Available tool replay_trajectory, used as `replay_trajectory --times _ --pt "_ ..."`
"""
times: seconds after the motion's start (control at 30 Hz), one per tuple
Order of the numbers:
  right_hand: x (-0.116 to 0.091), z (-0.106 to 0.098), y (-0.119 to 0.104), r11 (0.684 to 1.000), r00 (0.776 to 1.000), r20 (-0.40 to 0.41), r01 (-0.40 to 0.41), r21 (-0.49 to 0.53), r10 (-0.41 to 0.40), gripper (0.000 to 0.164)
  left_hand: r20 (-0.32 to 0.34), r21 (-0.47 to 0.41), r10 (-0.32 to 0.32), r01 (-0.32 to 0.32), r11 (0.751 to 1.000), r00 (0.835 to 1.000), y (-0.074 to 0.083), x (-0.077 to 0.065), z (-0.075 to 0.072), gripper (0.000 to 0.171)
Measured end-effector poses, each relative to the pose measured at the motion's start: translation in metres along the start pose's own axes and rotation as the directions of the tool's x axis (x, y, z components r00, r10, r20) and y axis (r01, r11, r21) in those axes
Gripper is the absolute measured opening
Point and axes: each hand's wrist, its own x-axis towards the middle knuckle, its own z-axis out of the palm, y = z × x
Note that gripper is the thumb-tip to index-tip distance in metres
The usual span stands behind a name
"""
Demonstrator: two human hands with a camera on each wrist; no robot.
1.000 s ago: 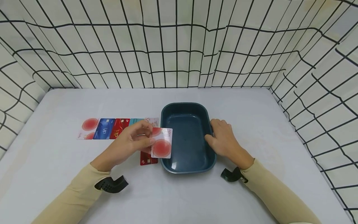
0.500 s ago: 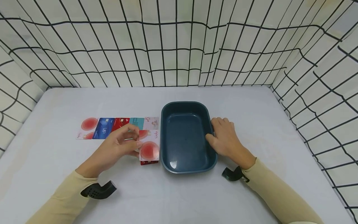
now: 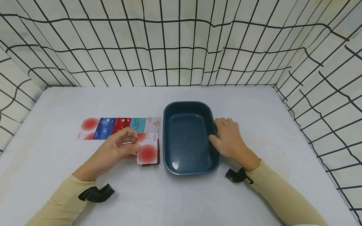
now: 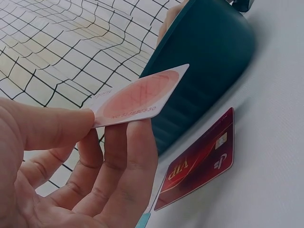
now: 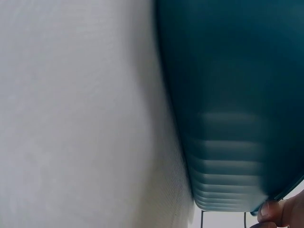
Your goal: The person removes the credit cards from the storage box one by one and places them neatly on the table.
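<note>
My left hand (image 3: 108, 153) pinches a white plastic card (image 3: 147, 153) with red circles between thumb and fingertips, raised above the table. Under it on the cloth lies a dark red VIP card (image 4: 199, 171), mostly hidden in the head view. A deep blue-green plastic tray (image 3: 188, 141) stands just right of these cards, with nothing in it. With its thumb over the rim, my right hand (image 3: 229, 139) grips the tray's right side. Its fingertips (image 5: 270, 211) show at the rim in the right wrist view.
Behind the left hand lies a row of cards: one with red circles (image 3: 90, 124), a blue VIP card (image 3: 103, 130), a red card (image 3: 121, 125), a teal card (image 3: 138, 125) and a pale floral card (image 3: 152, 124). Black wire mesh (image 3: 179, 48) surrounds the white table (image 3: 186, 201).
My left hand has moved left and slightly toward me with its card, from over the tray's left rim to above the dark red card. My right hand keeps its grip on the tray.
</note>
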Motion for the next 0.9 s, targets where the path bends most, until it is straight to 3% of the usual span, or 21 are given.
replay_trajectory --times 0.4,0.9 --pt "0.000 0.000 0.000 1.000 1.000 0.007 -0.008 0.003 0.008 0.014 -0.015 0.039 -0.056 0.057 0.998 0.998 -0.007 -0.006 -0.007 0.034" --pt "0.000 -0.001 0.000 1.000 1.000 -0.001 0.002 0.013 -0.002 0.013 -0.015 0.008 -0.149 0.149 0.989 0.989 -0.027 -0.005 -0.035 0.036"
